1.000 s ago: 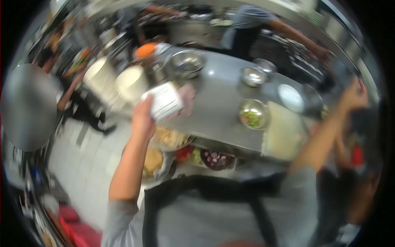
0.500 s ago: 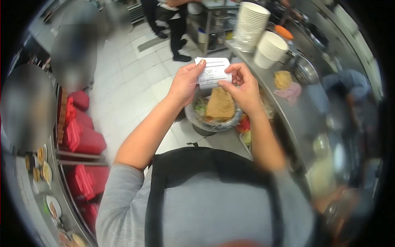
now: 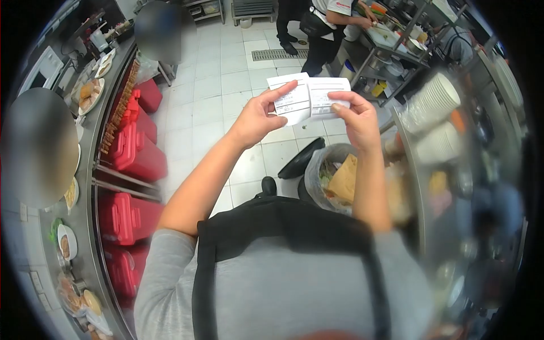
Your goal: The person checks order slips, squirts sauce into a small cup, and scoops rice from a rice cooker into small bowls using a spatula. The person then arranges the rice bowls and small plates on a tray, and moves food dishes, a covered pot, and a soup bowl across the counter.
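Note:
Two white printed paper receipts are held up side by side in front of me. The left receipt point(image 3: 292, 102) is pinched between thumb and index finger of my left hand point(image 3: 256, 118). In my right hand point(image 3: 358, 118) the right receipt point(image 3: 326, 93) is gripped at its lower right side. Their inner edges meet or overlap slightly. Lines of small print and dark rules show on both; the words are too small to read. Below my right hand stands a bin point(image 3: 320, 181) lined with clear plastic, holding food scraps and a piece of brown paper point(image 3: 343, 180).
Red lidded tubs point(image 3: 136, 153) sit under the left steel counter point(image 3: 90, 170), which bears plates of food. Stacked white containers point(image 3: 430, 102) stand on the right counter. A black lid point(image 3: 301, 158) leans by the bin. Ahead, a person point(image 3: 323, 28) works at a steel table.
My view has turned left, bringing the bin to the right. The receipts, stacked together before, are now spread apart, one in each hand.

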{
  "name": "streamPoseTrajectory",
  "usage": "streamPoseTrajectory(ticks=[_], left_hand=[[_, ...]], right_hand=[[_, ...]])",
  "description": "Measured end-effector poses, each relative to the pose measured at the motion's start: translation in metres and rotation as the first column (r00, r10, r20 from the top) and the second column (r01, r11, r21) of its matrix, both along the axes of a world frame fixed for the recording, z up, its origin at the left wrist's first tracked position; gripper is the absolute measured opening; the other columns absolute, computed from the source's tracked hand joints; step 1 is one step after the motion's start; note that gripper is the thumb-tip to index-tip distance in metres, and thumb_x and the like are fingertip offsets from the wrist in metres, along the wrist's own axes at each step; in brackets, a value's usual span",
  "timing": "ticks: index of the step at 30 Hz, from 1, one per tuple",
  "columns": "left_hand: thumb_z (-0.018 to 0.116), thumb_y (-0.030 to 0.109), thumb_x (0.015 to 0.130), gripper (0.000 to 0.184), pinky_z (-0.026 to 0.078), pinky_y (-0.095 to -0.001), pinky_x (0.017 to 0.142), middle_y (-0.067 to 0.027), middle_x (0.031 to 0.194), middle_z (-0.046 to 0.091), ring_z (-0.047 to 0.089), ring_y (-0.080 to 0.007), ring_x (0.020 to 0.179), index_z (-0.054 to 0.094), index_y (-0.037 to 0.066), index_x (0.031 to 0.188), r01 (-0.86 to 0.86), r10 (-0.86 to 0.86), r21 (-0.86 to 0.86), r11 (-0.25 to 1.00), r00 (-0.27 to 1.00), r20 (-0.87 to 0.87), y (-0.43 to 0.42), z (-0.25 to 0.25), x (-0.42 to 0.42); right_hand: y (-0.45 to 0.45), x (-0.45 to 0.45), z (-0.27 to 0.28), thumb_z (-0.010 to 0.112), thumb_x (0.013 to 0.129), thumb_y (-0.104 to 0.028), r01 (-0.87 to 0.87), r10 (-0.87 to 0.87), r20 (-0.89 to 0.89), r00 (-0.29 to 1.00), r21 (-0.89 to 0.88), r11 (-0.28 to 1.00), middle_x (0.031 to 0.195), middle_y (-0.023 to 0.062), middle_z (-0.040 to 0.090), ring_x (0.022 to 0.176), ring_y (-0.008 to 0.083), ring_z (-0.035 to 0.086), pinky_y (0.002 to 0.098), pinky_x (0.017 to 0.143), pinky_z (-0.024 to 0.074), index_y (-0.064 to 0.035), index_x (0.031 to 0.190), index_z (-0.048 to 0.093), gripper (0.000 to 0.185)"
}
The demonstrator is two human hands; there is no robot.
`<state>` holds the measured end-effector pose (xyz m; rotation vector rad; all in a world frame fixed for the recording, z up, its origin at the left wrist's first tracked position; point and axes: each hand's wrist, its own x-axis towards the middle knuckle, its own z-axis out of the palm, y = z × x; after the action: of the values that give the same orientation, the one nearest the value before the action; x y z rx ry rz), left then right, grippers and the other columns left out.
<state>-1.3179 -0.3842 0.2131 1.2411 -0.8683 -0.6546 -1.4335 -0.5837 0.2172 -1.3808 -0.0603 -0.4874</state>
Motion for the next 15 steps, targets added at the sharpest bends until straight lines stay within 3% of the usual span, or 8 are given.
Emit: streamPoseTrajectory(ticks=[4, 6, 7, 10, 13, 14, 15], left_hand=[[0.05, -0.012, 0.068, 0.076, 0.04, -0.024, 0.089, -0.0091, 0.126, 0.047, 0.052, -0.0155, 0.106, 0.031, 0.004, 0.139, 0.099, -0.099, 0.005, 0.995, 0.995, -0.023, -0.038, -0.003, 0.052], [0.053, -0.012, 0.069, 0.078, 0.043, -0.0245, 0.087, -0.0085, 0.121, 0.05, 0.052, -0.0143, 0.107, 0.027, 0.005, 0.14, 0.091, -0.09, -0.003, 0.996, 0.995, 0.053, -0.06, 0.003, 0.08], [0.054, -0.012, 0.069, 0.08, 0.044, -0.0247, 0.085, -0.0082, 0.119, 0.052, 0.052, -0.0137, 0.107, 0.025, 0.006, 0.141, 0.094, -0.093, -0.011, 0.995, 0.991, 0.101, -0.073, 0.007, 0.095], [0.061, -0.009, 0.071, 0.079, 0.045, -0.0251, 0.084, -0.0093, 0.114, 0.055, 0.055, -0.0134, 0.102, 0.024, 0.005, 0.139, 0.048, -0.047, 0.006, 0.999, 0.994, -0.098, -0.113, 0.002, 0.149], [0.066, -0.005, 0.072, 0.058, 0.047, -0.0234, 0.076, -0.0066, 0.097, 0.061, 0.059, -0.0108, 0.087, 0.044, 0.003, 0.125, 0.003, 0.001, 0.206, 0.979, 1.0, -0.02, -0.142, 0.002, 0.2], [0.066, -0.005, 0.073, 0.05, 0.047, -0.0229, 0.073, -0.0053, 0.092, 0.062, 0.059, -0.0103, 0.083, 0.049, 0.002, 0.119, 0.014, -0.015, 0.258, 0.966, 1.0, 0.0, -0.153, 0.003, 0.211], [0.066, -0.005, 0.073, 0.042, 0.047, -0.0224, 0.07, -0.004, 0.087, 0.063, 0.06, -0.0098, 0.079, 0.055, 0.002, 0.112, 0.025, -0.031, 0.31, 0.95, 0.999, 0.016, -0.165, 0.003, 0.22]], right_hand=[[-0.022, 0.065, -0.02, 0.065, 0.073, 0.004, -0.021, 0.021, -0.021, 1.0, 0.026, 0.999, 0.102, 0.0089, 0.06, 0.094, 0.014, 0.055, 0.0265, 0.082, 0.0451, 0.0011, 0.098, 0.061, 0.026], [-0.044, 0.096, -0.029, 0.064, 0.071, 0.005, 0.066, -0.067, -0.04, 0.997, -0.024, 0.998, 0.1, 0.008, 0.06, 0.095, 0.015, 0.056, 0.0279, 0.082, 0.0452, 0.0018, 0.098, 0.061, 0.027], [-0.058, 0.112, -0.034, 0.062, 0.071, 0.006, 0.091, -0.091, 0.013, 0.996, -0.152, 0.984, 0.101, 0.0073, 0.059, 0.096, 0.0152, 0.055, 0.0277, 0.083, 0.0449, 0.001, 0.098, 0.06, 0.027], [-0.095, 0.148, -0.03, 0.06, 0.072, 0.007, 0.155, -0.129, 0.087, 0.988, -0.517, 0.841, 0.099, 0.007, 0.058, 0.098, 0.016, 0.054, 0.028, 0.081, 0.0457, -0.0017, 0.095, 0.062, 0.025], [-0.12, 0.174, -0.009, 0.06, 0.073, 0.005, 0.032, -0.055, -0.002, 0.999, -0.788, 0.615, 0.099, 0.0095, 0.056, 0.097, 0.0166, 0.055, 0.0295, 0.081, 0.0467, -0.0029, 0.104, 0.058, 0.032], [-0.124, 0.183, -0.013, 0.06, 0.073, 0.005, 0.079, -0.081, 0.022, 0.996, -0.562, 0.824, 0.099, 0.0093, 0.057, 0.097, 0.0168, 0.056, 0.03, 0.081, 0.0471, -0.0033, 0.107, 0.055, 0.035], [-0.126, 0.194, -0.02, 0.06, 0.074, 0.004, 0.12, -0.113, 0.041, 0.993, -0.281, 0.952, 0.098, 0.009, 0.057, 0.096, 0.0171, 0.056, 0.0304, 0.08, 0.0474, -0.0036, 0.11, 0.053, 0.038]])
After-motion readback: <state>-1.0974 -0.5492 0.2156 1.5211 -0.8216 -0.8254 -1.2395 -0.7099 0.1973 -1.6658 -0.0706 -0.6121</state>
